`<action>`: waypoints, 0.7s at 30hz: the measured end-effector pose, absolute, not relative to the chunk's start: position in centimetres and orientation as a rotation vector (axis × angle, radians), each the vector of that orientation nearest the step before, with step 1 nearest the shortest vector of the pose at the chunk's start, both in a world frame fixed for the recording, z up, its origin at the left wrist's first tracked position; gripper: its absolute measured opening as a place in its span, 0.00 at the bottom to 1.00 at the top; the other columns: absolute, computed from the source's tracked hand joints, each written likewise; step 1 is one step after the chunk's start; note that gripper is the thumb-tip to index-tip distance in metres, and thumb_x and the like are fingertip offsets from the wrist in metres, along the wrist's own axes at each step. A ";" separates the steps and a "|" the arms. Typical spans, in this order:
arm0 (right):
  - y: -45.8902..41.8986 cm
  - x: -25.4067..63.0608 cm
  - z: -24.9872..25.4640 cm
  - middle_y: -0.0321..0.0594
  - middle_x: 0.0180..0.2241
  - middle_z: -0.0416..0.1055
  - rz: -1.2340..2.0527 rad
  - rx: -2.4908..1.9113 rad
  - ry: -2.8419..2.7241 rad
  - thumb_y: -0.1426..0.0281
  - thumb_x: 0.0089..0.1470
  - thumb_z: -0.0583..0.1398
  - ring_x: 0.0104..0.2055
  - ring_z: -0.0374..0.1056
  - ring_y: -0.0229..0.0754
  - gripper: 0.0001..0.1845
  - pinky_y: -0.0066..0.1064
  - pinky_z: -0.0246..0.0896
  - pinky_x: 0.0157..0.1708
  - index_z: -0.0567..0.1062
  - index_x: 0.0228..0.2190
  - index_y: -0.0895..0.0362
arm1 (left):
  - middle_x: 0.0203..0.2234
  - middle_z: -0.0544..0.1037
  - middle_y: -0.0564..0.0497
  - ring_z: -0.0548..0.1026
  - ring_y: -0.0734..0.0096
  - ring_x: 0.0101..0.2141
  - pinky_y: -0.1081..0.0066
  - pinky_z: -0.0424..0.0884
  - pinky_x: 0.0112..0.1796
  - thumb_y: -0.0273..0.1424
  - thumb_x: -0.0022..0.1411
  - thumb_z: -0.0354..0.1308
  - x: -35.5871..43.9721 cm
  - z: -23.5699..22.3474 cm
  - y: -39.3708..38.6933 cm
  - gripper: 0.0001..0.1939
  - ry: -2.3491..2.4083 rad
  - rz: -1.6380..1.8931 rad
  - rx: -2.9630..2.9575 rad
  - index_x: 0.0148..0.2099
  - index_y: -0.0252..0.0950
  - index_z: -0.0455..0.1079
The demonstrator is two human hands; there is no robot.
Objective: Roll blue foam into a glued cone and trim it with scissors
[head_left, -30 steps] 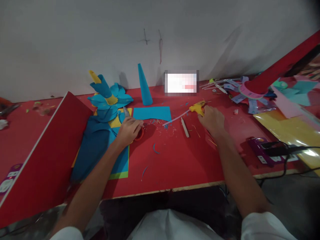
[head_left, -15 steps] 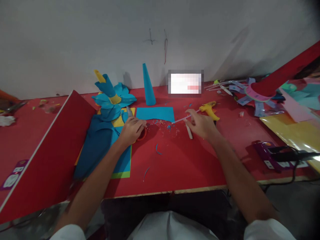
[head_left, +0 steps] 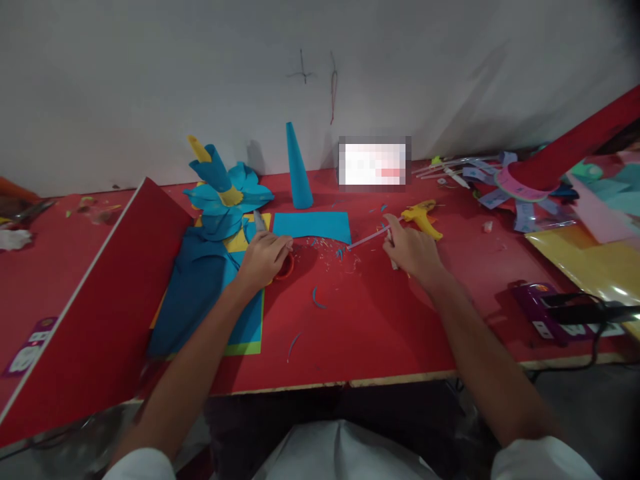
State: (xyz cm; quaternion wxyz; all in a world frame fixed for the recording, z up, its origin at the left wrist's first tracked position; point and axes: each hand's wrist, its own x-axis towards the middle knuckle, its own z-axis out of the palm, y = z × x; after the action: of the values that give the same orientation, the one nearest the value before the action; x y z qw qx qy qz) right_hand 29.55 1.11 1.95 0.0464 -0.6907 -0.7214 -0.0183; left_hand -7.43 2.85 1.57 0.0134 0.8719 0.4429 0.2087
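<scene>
My left hand (head_left: 264, 259) is closed over a pair of scissors (head_left: 285, 268). Their orange-red handle shows by my fingers and a grey blade points away from me; the middle is covered. My right hand (head_left: 414, 253) has its fingers curled round a slim pale stick-like tool (head_left: 394, 263), mostly hidden under the palm. Just beyond that hand lies a yellow glue gun (head_left: 423, 219), with a long clear glue stick (head_left: 369, 239) running left from it. Between my hands is a blue paper strip (head_left: 313, 227) with a curved near edge, lying flat among small scraps.
A blue paper cone (head_left: 299, 170) stands by the wall. Left of it is a blue and yellow paper flower (head_left: 227, 197). Blue sheets (head_left: 193, 293) lie beside a leaning red board (head_left: 100, 313). On the right sit a purple power strip (head_left: 543, 310) and a large red cone (head_left: 575, 153).
My right hand has moved slightly right and nearer me, its fingers closing down, and the pale tool has shifted right with it. My left hand stays on the scissors.
</scene>
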 end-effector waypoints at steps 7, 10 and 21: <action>1.2 28.6 1.6 0.58 0.54 0.77 -0.108 -1.733 -2.227 0.63 0.71 0.53 0.57 0.70 0.61 0.25 0.48 0.62 0.56 0.74 0.61 0.61 | 0.34 0.83 0.42 0.80 0.54 0.37 0.53 0.69 0.50 0.32 0.78 0.46 -7.8 1.5 3.0 0.17 1.468 0.513 2.829 0.46 0.37 0.78; 0.8 27.0 1.2 0.52 0.61 0.74 0.058 -1.409 -2.354 0.57 0.73 0.52 0.63 0.66 0.58 0.26 0.49 0.58 0.62 0.74 0.62 0.57 | 0.35 0.84 0.42 0.80 0.52 0.40 0.52 0.68 0.48 0.31 0.78 0.47 -8.2 1.2 3.1 0.17 1.524 0.493 2.842 0.46 0.38 0.78; 0.9 26.4 0.7 0.52 0.42 0.82 -0.008 -1.626 -2.368 0.61 0.73 0.49 0.46 0.72 0.56 0.22 0.45 0.59 0.51 0.80 0.48 0.56 | 0.48 0.79 0.36 0.76 0.41 0.51 0.49 0.67 0.49 0.33 0.76 0.48 -9.0 2.4 3.1 0.15 1.997 0.755 2.480 0.52 0.37 0.75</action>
State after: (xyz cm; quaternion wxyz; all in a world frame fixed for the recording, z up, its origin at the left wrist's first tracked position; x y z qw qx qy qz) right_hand 26.45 0.87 0.66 0.1342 -0.5610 -0.8169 -0.0026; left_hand -9.01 3.13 2.41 -0.0651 0.7562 0.6089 0.2304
